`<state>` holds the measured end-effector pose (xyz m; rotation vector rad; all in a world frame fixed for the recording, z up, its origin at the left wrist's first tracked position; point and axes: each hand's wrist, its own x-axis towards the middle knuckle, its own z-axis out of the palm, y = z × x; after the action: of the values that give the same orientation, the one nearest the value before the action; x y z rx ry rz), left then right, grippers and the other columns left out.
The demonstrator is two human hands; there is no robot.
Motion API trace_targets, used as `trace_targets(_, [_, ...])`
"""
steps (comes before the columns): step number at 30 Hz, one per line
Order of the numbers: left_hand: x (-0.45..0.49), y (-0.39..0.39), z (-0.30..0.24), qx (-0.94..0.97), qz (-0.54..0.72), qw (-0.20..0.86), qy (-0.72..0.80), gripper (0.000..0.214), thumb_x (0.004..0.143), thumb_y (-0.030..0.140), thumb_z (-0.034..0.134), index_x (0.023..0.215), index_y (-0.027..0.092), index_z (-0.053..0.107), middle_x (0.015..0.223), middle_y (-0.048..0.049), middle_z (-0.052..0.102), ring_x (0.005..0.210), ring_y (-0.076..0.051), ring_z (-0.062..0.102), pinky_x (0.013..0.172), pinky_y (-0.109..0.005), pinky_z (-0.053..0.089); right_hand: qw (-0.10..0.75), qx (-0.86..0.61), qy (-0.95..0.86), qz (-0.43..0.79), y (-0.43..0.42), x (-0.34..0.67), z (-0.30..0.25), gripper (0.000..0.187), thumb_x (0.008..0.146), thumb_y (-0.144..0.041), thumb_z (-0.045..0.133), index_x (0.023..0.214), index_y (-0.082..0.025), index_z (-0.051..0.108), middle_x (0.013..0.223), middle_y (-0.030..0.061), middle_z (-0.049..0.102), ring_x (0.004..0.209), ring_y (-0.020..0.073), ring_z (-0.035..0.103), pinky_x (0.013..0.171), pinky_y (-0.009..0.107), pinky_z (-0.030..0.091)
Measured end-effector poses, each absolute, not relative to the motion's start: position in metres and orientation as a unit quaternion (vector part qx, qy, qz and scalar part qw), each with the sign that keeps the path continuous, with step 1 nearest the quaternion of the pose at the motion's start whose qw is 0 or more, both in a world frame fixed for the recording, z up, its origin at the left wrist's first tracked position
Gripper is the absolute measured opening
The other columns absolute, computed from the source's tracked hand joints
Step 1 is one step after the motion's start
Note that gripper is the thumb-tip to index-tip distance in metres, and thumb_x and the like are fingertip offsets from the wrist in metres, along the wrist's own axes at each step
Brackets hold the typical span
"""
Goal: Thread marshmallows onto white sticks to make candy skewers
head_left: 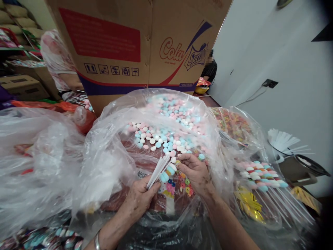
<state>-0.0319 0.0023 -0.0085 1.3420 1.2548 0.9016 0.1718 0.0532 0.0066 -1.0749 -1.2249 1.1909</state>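
Note:
My left hand (142,196) is closed around a bundle of thin white sticks (159,170), which fan upward and to the right. One stick beside the bundle carries a row of blue, yellowish and white candies (170,170). At the upper end of that row, my right hand (195,173) has its thumb and fingers pinched together on a candy, partly hidden by the fingertips. Just beyond both hands, many loose pink, blue and white candies (158,144) lie in a large open clear plastic bag (104,121). The bag's printed front shows below my fingers.
A tall cardboard box (111,45) stands behind the bag. To the right lie finished candy skewers (262,175), gold ties (249,205) and a container of white sticks (283,140). Plastic sheeting (39,146) covers the left side. Two other people are partly visible behind the box.

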Motion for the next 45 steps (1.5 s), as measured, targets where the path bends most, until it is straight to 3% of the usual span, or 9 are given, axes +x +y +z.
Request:
trace_targets(4, [-0.032, 0.002, -0.011, 0.549, 0.377, 0.529, 0.526, 0.028, 0.085, 0.039, 0.058, 0.065, 0.021, 0.063, 0.041, 0.0085, 0.044, 0.035, -0.01, 0.037, 0.036, -0.02, 0.024, 0.482, -0.465, -0.653, 0.354, 0.048, 0.176, 0.012, 0.01, 0.084, -0.029, 0.065, 0.091, -0.024, 0.069, 0.092, 0.0036, 0.069, 0.084, 0.0171, 0.064, 0.075, 0.029, 0.052])
trace_targets(9, [-0.032, 0.002, -0.019, 0.539, 0.385, 0.537, 0.523, 0.026, 0.086, 0.04, 0.058, 0.069, 0.02, 0.062, 0.047, 0.0073, 0.051, 0.036, -0.009, 0.038, 0.035, -0.019, 0.025, 0.449, -0.456, -0.736, 0.222, 0.041, 0.174, 0.018, 0.017, 0.092, -0.023, 0.054, 0.098, -0.025, 0.07, 0.099, 0.0047, 0.07, 0.095, 0.0181, 0.064, 0.087, 0.031, 0.05])
trace_targets(20, [-0.035, 0.004, -0.018, 0.573, 0.392, 0.491, 0.526, 0.028, 0.086, 0.038, 0.057, 0.064, 0.021, 0.059, 0.05, 0.0059, 0.051, 0.048, -0.013, 0.044, 0.048, -0.022, 0.034, 0.456, -0.433, -0.726, 0.278, 0.034, 0.164, 0.011, 0.024, 0.091, -0.019, 0.053, 0.099, -0.025, 0.075, 0.094, 0.0037, 0.072, 0.088, 0.0164, 0.066, 0.08, 0.028, 0.052])
trace_targets(25, [-0.035, 0.004, -0.015, 0.571, 0.394, 0.481, 0.536, 0.03, 0.085, 0.041, 0.056, 0.062, 0.021, 0.058, 0.049, 0.0058, 0.051, 0.047, -0.012, 0.043, 0.047, -0.022, 0.033, 0.439, -0.417, -0.722, 0.334, 0.035, 0.165, 0.016, 0.023, 0.091, -0.026, 0.055, 0.1, -0.025, 0.076, 0.083, 0.0029, 0.07, 0.077, 0.0152, 0.064, 0.071, 0.027, 0.052])
trace_targets(28, [-0.034, 0.004, -0.014, 0.551, 0.401, 0.489, 0.544, 0.034, 0.082, 0.044, 0.056, 0.057, 0.021, 0.054, 0.045, 0.0063, 0.048, 0.041, -0.011, 0.041, 0.042, -0.021, 0.03, 0.448, -0.447, -0.668, 0.392, 0.049, 0.176, 0.023, 0.027, 0.091, -0.034, 0.055, 0.108, -0.023, 0.073, 0.088, 0.0036, 0.073, 0.078, 0.0168, 0.067, 0.071, 0.029, 0.054])
trace_targets(31, [-0.033, 0.004, -0.013, 0.51, 0.414, 0.502, 0.562, 0.036, 0.079, 0.047, 0.055, 0.055, 0.021, 0.053, 0.039, 0.0078, 0.043, 0.034, -0.01, 0.038, 0.037, -0.02, 0.025, 0.469, -0.54, -0.622, 0.319, 0.071, 0.189, 0.03, 0.028, 0.088, -0.035, 0.054, 0.106, -0.021, 0.071, 0.09, 0.0049, 0.073, 0.079, 0.0193, 0.067, 0.073, 0.033, 0.054])
trace_targets(35, [-0.032, 0.004, -0.015, 0.484, 0.428, 0.508, 0.57, 0.038, 0.076, 0.051, 0.057, 0.053, 0.02, 0.053, 0.037, 0.0078, 0.042, 0.032, -0.009, 0.037, 0.036, -0.019, 0.024, 0.358, -0.573, -0.72, 0.155, 0.092, 0.199, 0.033, 0.02, 0.086, -0.021, 0.053, 0.088, -0.021, 0.072, 0.092, 0.0054, 0.072, 0.087, 0.02, 0.064, 0.081, 0.033, 0.047])
trace_targets(42, [-0.032, 0.005, -0.019, 0.483, 0.438, 0.51, 0.562, 0.038, 0.076, 0.05, 0.058, 0.054, 0.02, 0.054, 0.038, 0.0075, 0.044, 0.031, -0.008, 0.037, 0.035, -0.019, 0.024, 0.207, -0.468, -0.856, 0.079, 0.104, 0.187, 0.02, 0.023, 0.089, -0.011, 0.05, 0.1, -0.02, 0.068, 0.099, 0.0069, 0.065, 0.096, 0.0202, 0.056, 0.083, 0.03, 0.042])
trace_targets(45, [-0.032, 0.005, -0.017, 0.483, 0.434, 0.51, 0.564, 0.039, 0.076, 0.05, 0.058, 0.053, 0.02, 0.054, 0.036, 0.0077, 0.043, 0.03, -0.008, 0.037, 0.035, -0.018, 0.024, 0.15, -0.46, -0.873, 0.06, 0.109, 0.178, 0.018, 0.019, 0.09, -0.011, 0.049, 0.09, -0.019, 0.066, 0.094, 0.0078, 0.064, 0.094, 0.0212, 0.053, 0.081, 0.031, 0.041])
